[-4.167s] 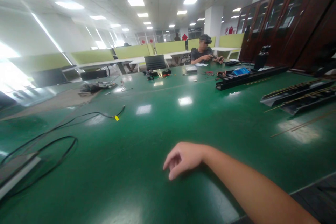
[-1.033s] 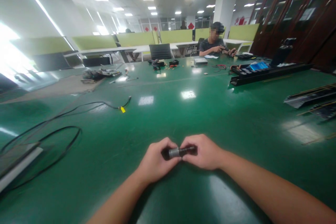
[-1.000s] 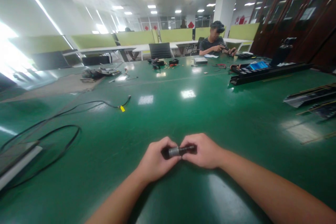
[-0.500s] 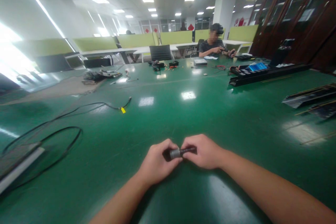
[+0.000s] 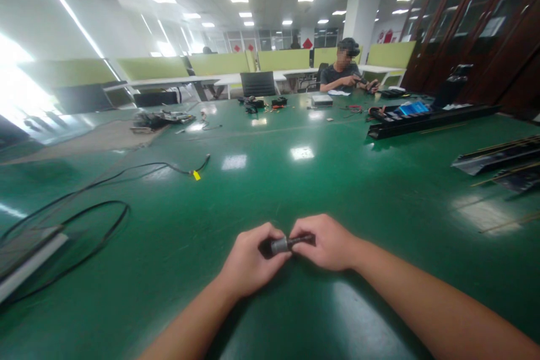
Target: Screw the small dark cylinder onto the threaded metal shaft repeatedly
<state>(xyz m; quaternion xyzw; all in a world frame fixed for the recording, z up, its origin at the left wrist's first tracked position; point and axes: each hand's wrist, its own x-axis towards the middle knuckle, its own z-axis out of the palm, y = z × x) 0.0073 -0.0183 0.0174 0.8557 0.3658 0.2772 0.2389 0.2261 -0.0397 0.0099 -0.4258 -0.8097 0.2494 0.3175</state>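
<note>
head view: left hand (image 5: 255,253) and right hand (image 5: 327,242) meet on a small grey-and-black part (image 5: 279,245)

nearest of all, the part lies crosswise just ahead of the wearer, over the green table (image 5: 253,197); whether it touches the surface, i cannot tell. taking it as the dial's centre, with twelve straight ahead, the left hand is at nine o'clock, curled around the grey cylindrical end. the right hand, at three, pinches the thin dark end between thumb and fingers. the fingertips of the two almost touch.

toward nine o'clock, at the picture's edge, sits a flat device (image 5: 36,261) with a white rim. a black cable (image 5: 203,164) bearing a yellow tag (image 5: 196,175) ends near ten.

farther out, toward half past two, lie black channels (image 5: 472,164) with thin rods. a longer black channel (image 5: 422,122) runs between one and two, a blue packet (image 5: 411,108) just beside it. a pale box (image 5: 322,101) stands slightly past twelve.

beyond the box, toward one, a seated co-worker (image 5: 335,76) handles something dark. green partitions (image 5: 283,60) cross behind at twelve, and dark wooden cabinets (image 5: 458,28) rise toward two.
</note>
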